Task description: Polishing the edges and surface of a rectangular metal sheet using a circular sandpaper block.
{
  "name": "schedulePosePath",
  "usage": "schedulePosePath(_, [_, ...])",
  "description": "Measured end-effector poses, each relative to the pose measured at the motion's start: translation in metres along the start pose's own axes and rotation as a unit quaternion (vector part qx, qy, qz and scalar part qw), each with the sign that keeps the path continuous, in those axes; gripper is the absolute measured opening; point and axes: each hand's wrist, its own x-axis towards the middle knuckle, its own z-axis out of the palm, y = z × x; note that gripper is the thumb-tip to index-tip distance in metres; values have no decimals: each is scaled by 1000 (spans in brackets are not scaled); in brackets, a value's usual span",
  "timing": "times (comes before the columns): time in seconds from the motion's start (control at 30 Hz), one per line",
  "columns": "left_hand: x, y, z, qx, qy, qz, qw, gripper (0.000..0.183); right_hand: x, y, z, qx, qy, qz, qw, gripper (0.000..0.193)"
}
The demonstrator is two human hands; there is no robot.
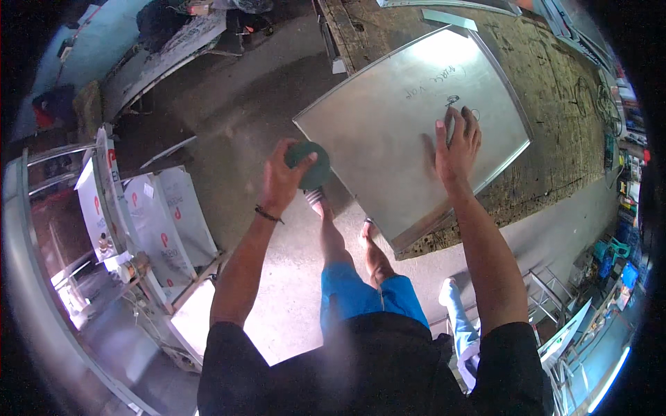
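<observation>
My left hand (279, 182) grips a dark green round disc (313, 175), thumb across its face, in the air just off the left edge of a metal panel. The shiny grey panel (388, 156) lies at an angle on a wooden workbench, with raised rims and some dark handwriting on its face. Over the panel's right part, my right hand (458, 149) is spread with its fingers extended, the fingertips by a small dark scribble. It holds nothing; whether the whole palm touches the panel is unclear.
The worn wooden bench (565, 149) extends beyond the panel, with coiled wire (605, 104) on its right side. White film-wrapped sheets (163, 222) stand at left beside a metal frame. Another person's leg (458, 312) shows at lower right, near metal racks and piled tools.
</observation>
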Motion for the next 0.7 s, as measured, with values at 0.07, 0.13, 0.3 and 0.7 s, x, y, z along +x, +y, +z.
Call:
schedulePosePath(0.07, [21, -6, -9, 9, 80, 13, 997, 60, 0, -1, 0, 5, -6, 3, 1000, 55])
schedulePosePath(0.13, [20, -1, -11, -15, 65, 4, 998, 54, 0, -1, -1, 2, -4, 8, 1000, 55])
schedulePosePath(0.3, [-5, -7, 5, -26, -43, 41, 998, 50, 0, 0, 0, 3, 2, 5, 1000, 56])
schedulePosePath(0.7, [21, -6, -13, -17, -4, 53, 998, 49, 2, -2, 0, 6, 7, -7, 1000, 55])
